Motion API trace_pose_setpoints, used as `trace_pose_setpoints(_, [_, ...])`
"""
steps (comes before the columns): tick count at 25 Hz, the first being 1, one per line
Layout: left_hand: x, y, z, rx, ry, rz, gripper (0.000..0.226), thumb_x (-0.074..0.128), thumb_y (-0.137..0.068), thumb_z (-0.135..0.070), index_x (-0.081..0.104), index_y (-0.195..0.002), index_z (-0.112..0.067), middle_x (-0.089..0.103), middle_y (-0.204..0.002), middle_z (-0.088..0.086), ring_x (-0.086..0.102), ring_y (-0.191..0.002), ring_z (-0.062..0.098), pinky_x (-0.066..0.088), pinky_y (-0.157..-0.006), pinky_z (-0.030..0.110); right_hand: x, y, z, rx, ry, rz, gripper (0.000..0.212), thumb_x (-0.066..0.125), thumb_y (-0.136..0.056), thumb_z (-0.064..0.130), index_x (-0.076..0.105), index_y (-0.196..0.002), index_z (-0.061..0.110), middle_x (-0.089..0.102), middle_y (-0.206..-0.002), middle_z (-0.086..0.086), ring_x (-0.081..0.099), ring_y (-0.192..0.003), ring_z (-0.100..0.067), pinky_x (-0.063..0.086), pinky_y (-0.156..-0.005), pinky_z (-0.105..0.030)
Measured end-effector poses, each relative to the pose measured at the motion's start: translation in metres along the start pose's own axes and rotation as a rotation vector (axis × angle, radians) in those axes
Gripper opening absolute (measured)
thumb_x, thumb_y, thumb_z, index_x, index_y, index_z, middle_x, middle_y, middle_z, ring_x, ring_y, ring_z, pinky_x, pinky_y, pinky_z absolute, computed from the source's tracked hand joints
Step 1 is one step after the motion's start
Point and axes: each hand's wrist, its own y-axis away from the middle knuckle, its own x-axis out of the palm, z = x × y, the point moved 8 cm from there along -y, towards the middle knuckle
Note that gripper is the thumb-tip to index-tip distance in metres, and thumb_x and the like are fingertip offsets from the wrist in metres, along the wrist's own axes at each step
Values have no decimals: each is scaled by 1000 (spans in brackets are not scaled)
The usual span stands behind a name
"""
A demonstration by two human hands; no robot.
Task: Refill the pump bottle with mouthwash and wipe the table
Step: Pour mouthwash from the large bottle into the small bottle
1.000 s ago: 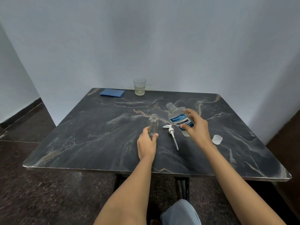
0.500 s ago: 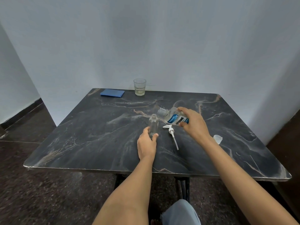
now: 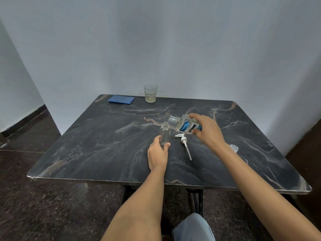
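- Two bare hands are over the middle of the dark marbled tabletop [image 3: 104,145].
- The left hand [image 3: 157,153] grips the pump bottle [image 3: 165,134] low down, fingers and thumb curled round its base. The clear bottle stands upright on the tabletop with its mouth open.
- The right hand [image 3: 206,131] holds the mouthwash bottle [image 3: 186,126] from above, fingers curled over its labelled body. It is uncapped and tipped far over to the left, its neck just beside and slightly above the pump bottle's mouth. Whether any liquid is running I cannot tell.
- The white pump [image 3: 184,140] lies flat on the tabletop between the two hands, just right of the pump bottle, its tube pointing toward the near edge.
- A small clear cap [image 3: 233,147] sits to the right, partly hidden behind the right forearm.
- At the far edge, well apart from the hands, lie a folded blue cloth [image 3: 121,99] and, to its right, a glass [image 3: 150,93] with a little pale liquid in it.
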Motion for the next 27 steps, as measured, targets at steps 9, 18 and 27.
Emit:
trace_pose_setpoints(9, [1,-1,2,-6,4,9,48,63,-92,-32,50,-137,-22,62,-129,2,56,-120,21,44,-102,37,-2,-6,9,-32,110,26,59,70,-80,9,52,-133,25,66,-115,-5,58,-105,-25,47,-90,-42])
trace_pose_setpoints(18, [1,-1,2,-10,9,10,49,63,-92,-31,50,-138,-23,61,-131,2,55,-122,22,44,-104,39,-6,-12,14,-62,236,50,61,69,-82,12,48,-137,27,64,-118,-5,56,-108,-26,46,-92,-43])
trace_pose_setpoints(27, [0,0,1,-10,-1,8,48,63,-92,-32,50,-138,-23,62,-130,3,56,-121,22,44,-102,38,-10,-15,20,-89,286,50,59,67,-83,10,49,-136,26,64,-119,-5,55,-109,-27,43,-93,-43])
